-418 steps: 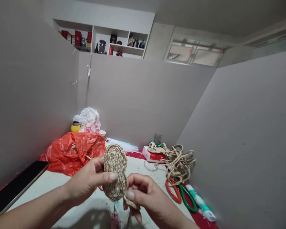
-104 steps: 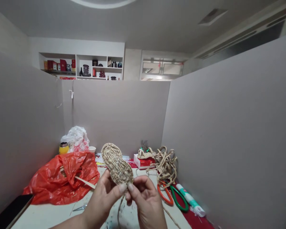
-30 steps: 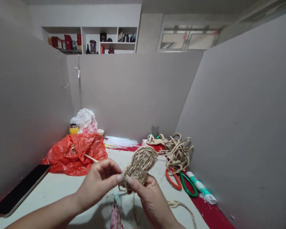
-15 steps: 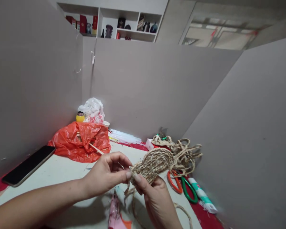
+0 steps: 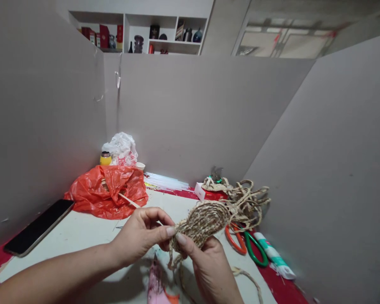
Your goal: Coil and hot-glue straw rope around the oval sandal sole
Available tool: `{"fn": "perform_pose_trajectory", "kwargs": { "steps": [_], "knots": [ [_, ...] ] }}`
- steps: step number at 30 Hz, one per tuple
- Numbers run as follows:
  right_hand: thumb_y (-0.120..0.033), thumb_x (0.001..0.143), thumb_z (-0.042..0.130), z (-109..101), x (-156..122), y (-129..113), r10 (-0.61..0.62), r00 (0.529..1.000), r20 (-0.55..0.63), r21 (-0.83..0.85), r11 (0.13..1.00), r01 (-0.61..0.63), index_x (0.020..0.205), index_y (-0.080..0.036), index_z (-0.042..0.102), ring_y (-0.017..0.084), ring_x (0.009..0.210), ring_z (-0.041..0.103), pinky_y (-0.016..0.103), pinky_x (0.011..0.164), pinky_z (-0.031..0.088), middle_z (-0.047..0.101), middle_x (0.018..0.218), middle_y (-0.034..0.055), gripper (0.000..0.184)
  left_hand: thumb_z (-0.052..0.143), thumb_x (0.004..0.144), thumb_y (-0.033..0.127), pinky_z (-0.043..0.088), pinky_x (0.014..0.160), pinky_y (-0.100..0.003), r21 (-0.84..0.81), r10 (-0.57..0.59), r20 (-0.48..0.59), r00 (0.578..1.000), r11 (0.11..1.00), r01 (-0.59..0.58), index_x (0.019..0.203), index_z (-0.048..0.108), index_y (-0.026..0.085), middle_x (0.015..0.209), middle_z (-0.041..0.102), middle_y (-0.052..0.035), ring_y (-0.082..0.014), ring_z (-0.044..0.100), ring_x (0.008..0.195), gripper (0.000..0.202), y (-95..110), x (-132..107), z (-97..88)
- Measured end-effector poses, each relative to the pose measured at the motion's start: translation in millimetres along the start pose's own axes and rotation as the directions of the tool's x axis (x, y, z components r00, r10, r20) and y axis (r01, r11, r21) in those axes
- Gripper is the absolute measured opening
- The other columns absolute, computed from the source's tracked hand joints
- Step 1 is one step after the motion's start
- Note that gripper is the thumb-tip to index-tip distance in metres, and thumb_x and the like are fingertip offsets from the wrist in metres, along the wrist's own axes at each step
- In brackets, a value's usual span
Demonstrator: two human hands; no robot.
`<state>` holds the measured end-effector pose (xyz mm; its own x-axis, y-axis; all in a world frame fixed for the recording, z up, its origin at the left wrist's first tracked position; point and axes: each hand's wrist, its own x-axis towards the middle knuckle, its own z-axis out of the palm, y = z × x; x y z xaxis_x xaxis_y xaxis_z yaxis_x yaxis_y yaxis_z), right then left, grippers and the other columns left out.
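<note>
A coiled piece of braided straw rope (image 5: 205,220), its rows laid side by side, is held up over the table between both hands. My left hand (image 5: 147,231) pinches its near left edge between thumb and fingers. Around the lower edge, my right hand (image 5: 205,257) is closed with the thumb on top and the fingers hidden underneath. A loose rope tail (image 5: 171,255) hangs below the coil, and more rope runs down to the table. Below the hands lies a pink glue gun (image 5: 155,278), its nozzle pointing away from me.
A heap of straw rope (image 5: 248,202) lies at the back right, beside orange-handled and green-handled scissors (image 5: 256,249) and a green-and-white tube (image 5: 275,255). Glue sticks (image 5: 166,181) lie at the back. On the left are a red plastic bag (image 5: 95,192) and a phone (image 5: 39,226). Grey partitions enclose the table.
The view has shifted slightly. Both hands keep their hold on the coiled rope, and the left thumb and fingers remain pinched at its edge.
</note>
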<state>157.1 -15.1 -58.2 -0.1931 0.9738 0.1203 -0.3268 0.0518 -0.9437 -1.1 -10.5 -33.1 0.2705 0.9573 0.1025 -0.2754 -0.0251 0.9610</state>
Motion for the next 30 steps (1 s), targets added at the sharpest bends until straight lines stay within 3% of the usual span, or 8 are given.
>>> {"fn": "perform_pose_trajectory", "kwargs": {
  "steps": [8,13,16,19,24,30],
  "knots": [
    [-0.037,0.067,0.081,-1.3,4.1,10.4,0.020,0.997,-0.078,0.015,1.000,-0.019,0.072,-0.015,0.071,0.015,0.060,0.051,0.026,0.061,0.042,0.063,0.062,-0.0004,0.024,0.078,0.069,0.033,0.043,0.054,-0.021,-0.015,0.017,-0.036,0.999,1.000,-0.018,0.073,0.065,0.013,0.057,0.061,0.0019,-0.0081,0.054,0.051,0.024,-11.9,4.5,-1.4],
    [-0.036,0.068,0.081,-5.3,7.5,19.1,0.007,0.998,-0.063,0.059,0.998,-0.003,0.078,-0.015,0.070,0.012,0.056,0.049,0.024,0.056,0.041,0.063,0.062,-0.0010,0.025,0.077,0.069,0.033,0.042,0.056,-0.021,-0.031,-0.028,-0.077,0.997,0.999,0.026,0.073,0.063,0.014,0.060,0.058,0.0032,-0.0078,0.052,0.053,0.024,-16.9,5.8,0.3],
    [-0.035,0.069,0.081,-3.8,7.1,16.0,0.023,0.999,-0.048,0.097,0.995,-0.018,0.085,-0.014,0.070,0.015,0.062,0.057,0.027,0.062,0.047,0.069,0.071,0.0028,0.029,0.077,0.070,0.032,0.041,0.056,-0.021,-0.082,-0.058,-0.073,0.996,0.995,0.052,0.073,0.063,0.013,0.062,0.057,0.0029,-0.0073,0.050,0.055,0.024,-18.7,4.9,2.1],
    [-0.037,0.070,0.080,0.5,4.5,7.4,0.065,0.997,-0.048,0.207,0.977,-0.054,0.091,-0.013,0.071,0.021,0.074,0.065,0.034,0.072,0.050,0.074,0.080,0.0075,0.033,0.076,0.071,0.032,0.039,0.054,-0.020,-0.138,-0.082,-0.062,0.995,0.988,0.073,0.074,0.062,0.014,0.060,0.056,0.0032,-0.0073,0.049,0.053,0.024,-19.2,3.3,4.1],
    [-0.040,0.068,0.081,3.1,1.5,-5.0,0.113,0.993,-0.024,0.402,0.911,-0.094,0.095,-0.016,0.072,0.024,0.081,0.067,0.036,0.075,0.052,0.074,0.086,0.0075,0.037,0.077,0.070,0.033,0.040,0.056,-0.022,-0.210,-0.118,-0.016,0.993,0.971,0.112,0.071,0.060,0.014,0.064,0.060,0.0003,-0.0091,0.053,0.055,0.025,-15.8,-0.1,9.1],
    [-0.045,0.067,0.078,-1.5,5.4,-8.5,0.178,0.982,0.069,0.558,0.809,-0.186,0.089,-0.015,0.073,0.023,0.076,0.067,0.034,0.073,0.053,0.072,0.083,0.0063,0.038,0.078,0.068,0.030,0.038,0.054,-0.020,-0.217,-0.127,0.028,0.992,0.968,0.130,0.071,0.060,0.014,0.062,0.057,0.0021,-0.0075,0.050,0.053,0.024,-18.4,-5.1,14.4]
  ]
}}
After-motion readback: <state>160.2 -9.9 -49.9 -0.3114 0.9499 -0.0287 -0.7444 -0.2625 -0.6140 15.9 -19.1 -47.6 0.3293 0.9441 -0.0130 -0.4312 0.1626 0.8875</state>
